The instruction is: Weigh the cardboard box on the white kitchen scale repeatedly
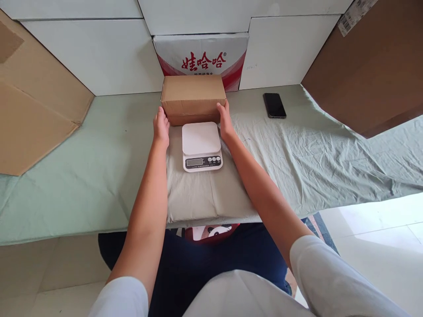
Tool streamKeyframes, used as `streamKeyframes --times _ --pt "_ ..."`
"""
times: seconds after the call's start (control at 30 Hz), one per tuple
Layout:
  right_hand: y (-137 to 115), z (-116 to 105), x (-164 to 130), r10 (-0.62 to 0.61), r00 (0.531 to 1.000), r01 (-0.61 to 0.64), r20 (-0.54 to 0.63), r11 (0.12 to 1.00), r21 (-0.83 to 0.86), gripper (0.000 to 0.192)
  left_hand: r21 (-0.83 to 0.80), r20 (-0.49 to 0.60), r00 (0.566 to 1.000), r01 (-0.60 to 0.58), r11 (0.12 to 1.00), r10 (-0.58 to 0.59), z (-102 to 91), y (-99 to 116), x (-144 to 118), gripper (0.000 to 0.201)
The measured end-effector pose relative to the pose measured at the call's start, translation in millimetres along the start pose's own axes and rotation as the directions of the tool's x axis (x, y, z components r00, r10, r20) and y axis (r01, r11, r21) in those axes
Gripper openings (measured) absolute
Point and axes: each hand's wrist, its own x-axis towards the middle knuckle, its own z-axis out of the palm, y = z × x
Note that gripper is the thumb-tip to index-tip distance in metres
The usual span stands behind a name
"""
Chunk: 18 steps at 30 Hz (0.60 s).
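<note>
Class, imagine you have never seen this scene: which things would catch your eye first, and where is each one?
First, the closed brown cardboard box at the middle back of the green cloth-covered table, with the left hand and right hand against its two ends. Just in front of it sits a white digital kitchen scale on a folded grey cloth pad. A black smartphone lies flat to the right.
</note>
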Motion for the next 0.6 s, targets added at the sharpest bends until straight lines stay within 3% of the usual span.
streamKeyframes --times 0.17,0.33,0.43,0.6 --pt "-12 1 4 0.002 1.000 -0.002 0.012 1.000 0.004 0.086 -0.030 0.007 0.999 -0.044 0.999 0.044 2.4 19 -8 0.093" --pt "-44 -2 6 -0.074 0.996 0.076 0.040 0.995 -0.057 0.081 -0.003 0.046 0.992 -0.118 0.993 0.118 9.6 47 -17 0.084" --pt "-66 -5 -16 -0.129 0.988 0.136 0.083 0.987 -0.086 0.086 -0.020 0.053 0.982 -0.182 0.983 0.182 13.4 69 -40 0.079" --pt "-84 -12 -85 -0.125 0.981 0.143 0.148 0.983 -0.113 0.097 0.095 0.057 0.957 -0.289 0.953 0.284 2.2 82 -112 0.063"
